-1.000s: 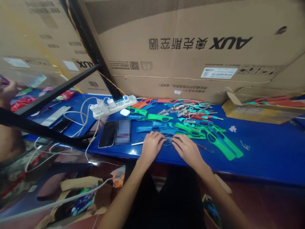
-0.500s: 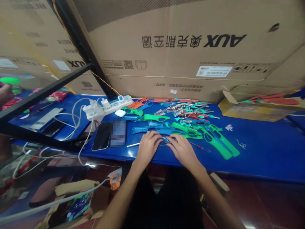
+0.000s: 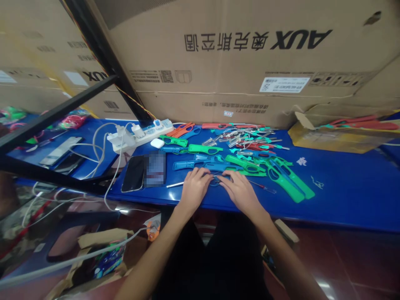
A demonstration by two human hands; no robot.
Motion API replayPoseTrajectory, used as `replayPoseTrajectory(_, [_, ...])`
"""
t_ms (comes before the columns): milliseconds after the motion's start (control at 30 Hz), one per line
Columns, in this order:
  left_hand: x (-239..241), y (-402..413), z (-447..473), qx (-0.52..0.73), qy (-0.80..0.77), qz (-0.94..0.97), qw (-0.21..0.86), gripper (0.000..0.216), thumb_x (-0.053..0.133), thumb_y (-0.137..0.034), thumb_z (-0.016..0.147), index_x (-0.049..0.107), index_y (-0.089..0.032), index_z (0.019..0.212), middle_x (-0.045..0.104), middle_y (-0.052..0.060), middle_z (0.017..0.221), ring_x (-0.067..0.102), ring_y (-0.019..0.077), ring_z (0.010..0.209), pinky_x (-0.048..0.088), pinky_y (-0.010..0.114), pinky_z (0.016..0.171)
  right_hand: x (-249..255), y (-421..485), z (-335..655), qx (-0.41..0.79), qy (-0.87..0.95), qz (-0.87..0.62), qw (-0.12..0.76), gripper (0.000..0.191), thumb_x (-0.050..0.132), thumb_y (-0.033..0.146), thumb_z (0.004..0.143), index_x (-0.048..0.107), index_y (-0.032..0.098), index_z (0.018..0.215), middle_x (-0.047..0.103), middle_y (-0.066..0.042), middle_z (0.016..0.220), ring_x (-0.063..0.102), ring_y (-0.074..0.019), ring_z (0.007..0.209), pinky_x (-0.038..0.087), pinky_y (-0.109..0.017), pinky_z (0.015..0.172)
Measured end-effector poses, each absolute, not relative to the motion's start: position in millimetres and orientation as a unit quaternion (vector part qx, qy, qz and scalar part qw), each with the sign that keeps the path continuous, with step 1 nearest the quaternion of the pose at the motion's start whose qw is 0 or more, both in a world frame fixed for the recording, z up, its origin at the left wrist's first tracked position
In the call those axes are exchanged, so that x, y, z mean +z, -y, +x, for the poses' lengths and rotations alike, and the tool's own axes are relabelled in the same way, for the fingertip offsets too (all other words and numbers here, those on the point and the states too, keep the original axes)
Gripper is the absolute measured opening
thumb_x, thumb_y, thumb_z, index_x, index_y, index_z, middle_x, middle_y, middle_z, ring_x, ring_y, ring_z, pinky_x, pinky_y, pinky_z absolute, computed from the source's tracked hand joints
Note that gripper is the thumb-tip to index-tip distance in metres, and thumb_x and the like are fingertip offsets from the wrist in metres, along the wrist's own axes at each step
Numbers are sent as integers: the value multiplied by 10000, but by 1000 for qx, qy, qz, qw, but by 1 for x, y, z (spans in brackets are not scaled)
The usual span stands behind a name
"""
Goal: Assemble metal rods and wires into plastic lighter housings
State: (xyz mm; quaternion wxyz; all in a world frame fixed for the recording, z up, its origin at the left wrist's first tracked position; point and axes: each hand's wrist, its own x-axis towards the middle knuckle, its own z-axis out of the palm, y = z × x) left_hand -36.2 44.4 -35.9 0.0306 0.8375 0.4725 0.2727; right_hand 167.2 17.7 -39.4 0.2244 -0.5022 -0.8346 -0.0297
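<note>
My left hand and my right hand rest close together at the near side of the blue table. Fingers curled, both pinch a thin wire strung between their fingertips; its ends are hidden. Below it shows a small blue loop-shaped part, too small to make out. A slim metal rod sticks out left of my left hand. Right of my right hand lies a thin screwdriver. Just beyond my fingers are blue lighter-shaped plastic shells and green ones.
Wired metal-tipped parts lie in a heap farther back. At left are phones and a power strip with cables. A carton holding red shells stands at right. Large cardboard boxes wall off the back.
The view has tilted slightly downward. My hands stay nearly in place, still pinching, with the fingers shifted a little around the wire. A person's hand at the far left has left the view.
</note>
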Motion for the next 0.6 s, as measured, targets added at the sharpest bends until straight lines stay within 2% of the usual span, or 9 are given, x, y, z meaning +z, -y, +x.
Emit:
replayPoseTrajectory(167, [-38,-46,-36,276,-469,838,44,164,597,-245,1017,749,-216,962,737,48,1005,622,214,934,500,358,837,-40,-17,166,-32,834,-502,226,318,464,309,1069,723,246,1243,693,-111,1221,627,-242,1027,460,-372,835])
replayPoseTrajectory(600, [-34,-43,-42,296,-488,819,58,128,691,-312,967,716,-219,1052,762,40,1050,663,225,972,502,369,832,-39,-19,166,-27,835,-503,221,317,468,362,1066,719,231,1209,677,-116,1211,632,-247,1035,460,-373,840])
